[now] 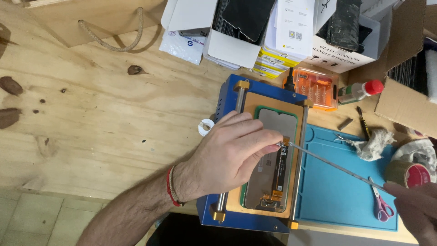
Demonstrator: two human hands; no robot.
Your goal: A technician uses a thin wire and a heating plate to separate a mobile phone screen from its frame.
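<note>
My left hand rests over a phone screen panel lying in a blue and tan fixture. Its fingers pinch one end of a thin taut wire near the panel's orange flex cable. The wire runs right and down to my right hand at the frame's lower right corner, which holds the other end. A red cord bracelet is on my left wrist.
A blue work mat lies right of the fixture, with pink-handled scissors, a crumpled tissue and a tape roll. Boxes, an orange bit case and a red-capped bottle sit at the back.
</note>
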